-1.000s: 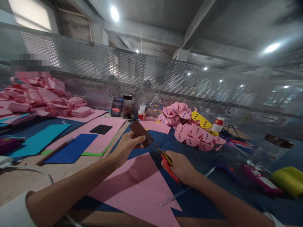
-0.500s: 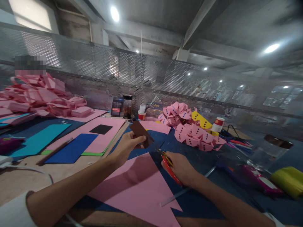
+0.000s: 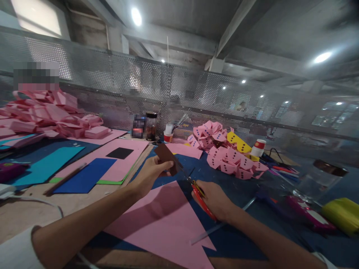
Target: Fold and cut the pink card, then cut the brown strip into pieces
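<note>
Between thumb and fingers, my left hand [image 3: 154, 172] pinches a small piece of brown paper [image 3: 165, 153] above the table. My right hand [image 3: 214, 198] grips a pair of scissors [image 3: 202, 201] with red and yellow handles. Their blades point up and left, at the right edge of the brown piece; whether they are cutting into it I cannot tell. Below both hands, a large pink sheet [image 3: 159, 220] lies on the dark blue table covering, with a clear glue stick [image 3: 204, 234] across its right side.
Pink folded strips [image 3: 47, 112] are heaped at the left. Dotted pink paper pieces [image 3: 235, 162] sit beyond my right hand. A blue sheet [image 3: 86, 175], a teal sheet [image 3: 50, 164], a paper cup [image 3: 258, 147] and a clear jar [image 3: 322, 183] stand or lie around. Perforated metal screen [image 3: 179, 86] behind.
Almost nothing differs. Both hands, the brown paper and the scissors stay in nearly the same place.
</note>
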Tool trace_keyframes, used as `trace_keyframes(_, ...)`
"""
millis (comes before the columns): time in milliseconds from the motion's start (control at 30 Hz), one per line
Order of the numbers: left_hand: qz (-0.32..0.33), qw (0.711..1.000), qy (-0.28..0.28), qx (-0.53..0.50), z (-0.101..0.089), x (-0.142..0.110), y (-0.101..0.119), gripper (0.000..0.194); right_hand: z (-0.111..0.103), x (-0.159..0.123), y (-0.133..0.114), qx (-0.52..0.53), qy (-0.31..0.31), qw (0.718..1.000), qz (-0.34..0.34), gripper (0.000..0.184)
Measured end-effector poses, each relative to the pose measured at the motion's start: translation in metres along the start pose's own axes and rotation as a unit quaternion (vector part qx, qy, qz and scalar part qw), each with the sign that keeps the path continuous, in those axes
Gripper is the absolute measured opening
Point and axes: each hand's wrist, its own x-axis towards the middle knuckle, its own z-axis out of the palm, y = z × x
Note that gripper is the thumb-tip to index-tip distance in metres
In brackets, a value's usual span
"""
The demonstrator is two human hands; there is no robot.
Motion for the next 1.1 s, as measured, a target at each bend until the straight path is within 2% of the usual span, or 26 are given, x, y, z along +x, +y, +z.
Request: trace_keyframes(1100, 0.006, 1.000, -0.008, -0.003, -0.0014, 0.0007, -0.0019, 0.021, 0.0045, 0.0010, 0.0046, 0.002, 0.019, 1.000, -0.007, 0.017)
